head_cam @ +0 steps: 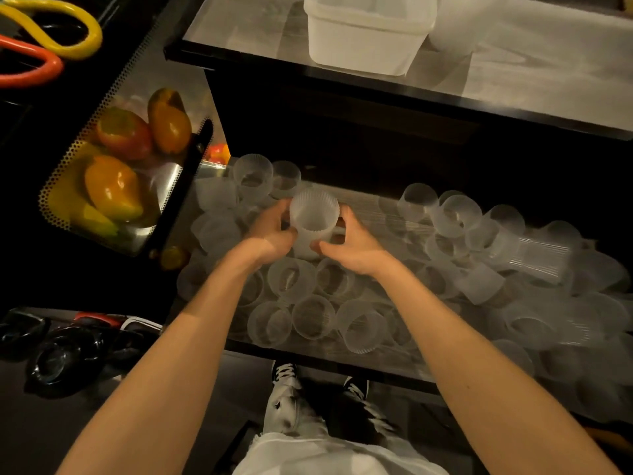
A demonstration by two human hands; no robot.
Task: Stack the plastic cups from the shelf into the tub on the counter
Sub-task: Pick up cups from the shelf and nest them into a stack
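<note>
So the left hand (270,231) and right hand (352,248) are both curled around an upright cup stack (313,217) over the shelf (371,204), and the tub (366,36) sits straight ahead, higher up on the surface (531,73), neither hand nearer.

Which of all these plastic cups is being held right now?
The ribbed cup raised mid-shelf, gripped between the left hand and right hand; all others lie loose on the shelf.

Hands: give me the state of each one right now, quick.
Left hand: fingers curled round the plastic cup, holding it.
Right hand: holding the same plastic cup from the other side.
</note>
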